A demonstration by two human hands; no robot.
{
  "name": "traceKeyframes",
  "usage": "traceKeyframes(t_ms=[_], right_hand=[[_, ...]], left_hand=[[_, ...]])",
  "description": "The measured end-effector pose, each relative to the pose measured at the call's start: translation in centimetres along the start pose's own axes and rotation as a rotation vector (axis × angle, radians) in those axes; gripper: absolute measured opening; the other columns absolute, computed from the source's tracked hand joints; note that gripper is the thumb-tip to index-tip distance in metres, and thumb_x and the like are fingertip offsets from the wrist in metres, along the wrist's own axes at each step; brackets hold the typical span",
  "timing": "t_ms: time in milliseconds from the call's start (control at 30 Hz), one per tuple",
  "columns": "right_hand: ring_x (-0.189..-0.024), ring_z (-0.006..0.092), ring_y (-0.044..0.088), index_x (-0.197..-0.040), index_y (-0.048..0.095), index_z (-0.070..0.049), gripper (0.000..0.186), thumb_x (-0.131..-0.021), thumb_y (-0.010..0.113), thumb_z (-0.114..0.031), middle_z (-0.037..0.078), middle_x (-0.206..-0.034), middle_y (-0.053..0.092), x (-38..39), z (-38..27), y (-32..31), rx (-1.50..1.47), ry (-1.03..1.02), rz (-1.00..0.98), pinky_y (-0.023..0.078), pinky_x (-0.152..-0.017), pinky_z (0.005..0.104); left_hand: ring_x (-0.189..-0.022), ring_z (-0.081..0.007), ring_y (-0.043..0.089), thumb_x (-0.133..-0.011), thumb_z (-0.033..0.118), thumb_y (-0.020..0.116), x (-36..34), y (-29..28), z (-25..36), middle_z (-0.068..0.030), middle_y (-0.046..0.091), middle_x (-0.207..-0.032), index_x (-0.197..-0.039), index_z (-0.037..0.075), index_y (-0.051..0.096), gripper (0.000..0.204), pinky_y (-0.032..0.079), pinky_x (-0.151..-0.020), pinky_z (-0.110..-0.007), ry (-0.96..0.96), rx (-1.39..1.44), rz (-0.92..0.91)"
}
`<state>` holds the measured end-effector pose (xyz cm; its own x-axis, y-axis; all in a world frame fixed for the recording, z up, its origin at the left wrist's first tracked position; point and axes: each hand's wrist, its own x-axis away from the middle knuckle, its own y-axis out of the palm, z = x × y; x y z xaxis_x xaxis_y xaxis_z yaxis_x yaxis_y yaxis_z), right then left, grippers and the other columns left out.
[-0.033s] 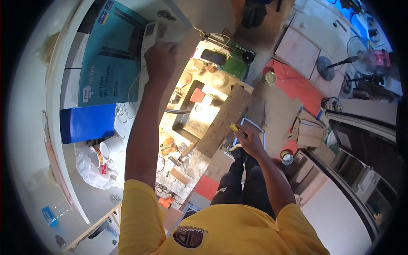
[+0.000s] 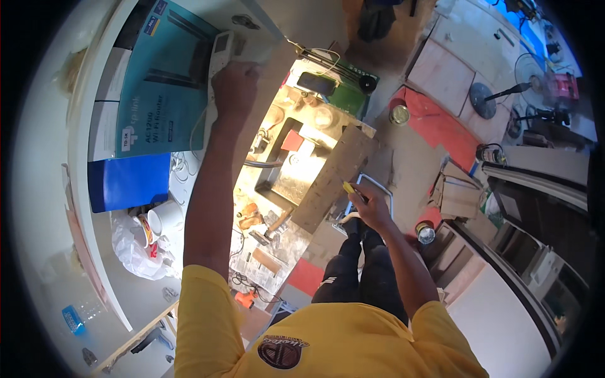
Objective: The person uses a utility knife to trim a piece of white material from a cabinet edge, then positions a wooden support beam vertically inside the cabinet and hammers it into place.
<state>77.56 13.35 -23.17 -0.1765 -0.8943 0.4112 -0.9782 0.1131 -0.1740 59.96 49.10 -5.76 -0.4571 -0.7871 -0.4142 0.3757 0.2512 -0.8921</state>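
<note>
The desk (image 2: 247,189) spreads left from the plank (image 2: 334,179), and on it, left of the plank's near end, lies the hammer (image 2: 278,222). Far left of the plank are the cup (image 2: 169,217) and large box (image 2: 167,107). Right of the plank are the right hand's fingers (image 2: 360,200) and, farther off, the tin (image 2: 425,234).

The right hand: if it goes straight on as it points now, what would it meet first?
The right hand would probably meet the brown board, yellow tool leading; depth is unclear.

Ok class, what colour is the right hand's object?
The object's visible end is yellow; head view.
</note>
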Motion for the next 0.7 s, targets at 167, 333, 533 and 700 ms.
traceKeyframes(t_ms=[167, 333, 533, 700], right_hand=[[-0.076, 0.0170, 0.066, -0.127, 0.069, -0.008, 0.038, -0.097, 0.066, -0.032, 0.013, -0.090, 0.072, -1.1, -2.1, -2.0, -0.019, 0.056, 0.006, 0.051, -0.071, 0.0339], [-0.074, 0.0164, 0.064, -0.127, 0.069, -0.007, 0.037, -0.098, 0.066, -0.029, 0.013, -0.088, 0.071, -3.1, -4.1, -2.4, 0.018, 0.020, 0.039, 0.050, -0.068, 0.0337], [-0.076, 0.0216, 0.067, -0.126, 0.068, -0.007, 0.038, -0.097, 0.066, -0.030, 0.016, -0.092, 0.072, -4.1, -4.0, -2.0, 0.117, 0.006, 0.006, 0.052, -0.072, 0.0352], [-0.083, 0.0292, 0.070, -0.127, 0.068, -0.009, 0.038, -0.096, 0.067, -0.029, 0.019, -0.097, 0.071, -4.8, -6.5, -0.4, 0.052, 0.035, 0.020, 0.053, -0.076, 0.0384]], left_hand=[[-0.087, -0.0349, 0.070, -0.086, 0.022, 0.073, 0.4, -1.0, -2.2, -0.0161, 0.072, -0.092, -0.093, 0.007, 0.076, 0.017, 0.055, -0.080, -0.041, -0.001, -0.007, -0.087], [-0.105, -0.0270, 0.063, -0.094, 0.024, 0.062, 0.9, -0.4, -2.0, -0.0075, 0.069, -0.099, -0.103, 0.014, 0.072, 0.016, 0.038, -0.104, -0.059, 0.135, -0.384, -0.110], [-0.100, -0.0260, 0.064, -0.094, 0.024, 0.062, -2.2, 0.4, -3.8, -0.0075, 0.067, -0.092, -0.093, 0.014, 0.069, 0.012, 0.042, -0.097, -0.058, 0.426, -0.616, 0.161], [-0.097, -0.0299, 0.066, -0.091, 0.019, 0.064, -5.1, 1.2, -1.2, -0.0090, 0.070, -0.095, -0.088, 0.013, 0.071, 0.010, 0.047, -0.092, -0.051, 0.349, -0.490, -0.024]])
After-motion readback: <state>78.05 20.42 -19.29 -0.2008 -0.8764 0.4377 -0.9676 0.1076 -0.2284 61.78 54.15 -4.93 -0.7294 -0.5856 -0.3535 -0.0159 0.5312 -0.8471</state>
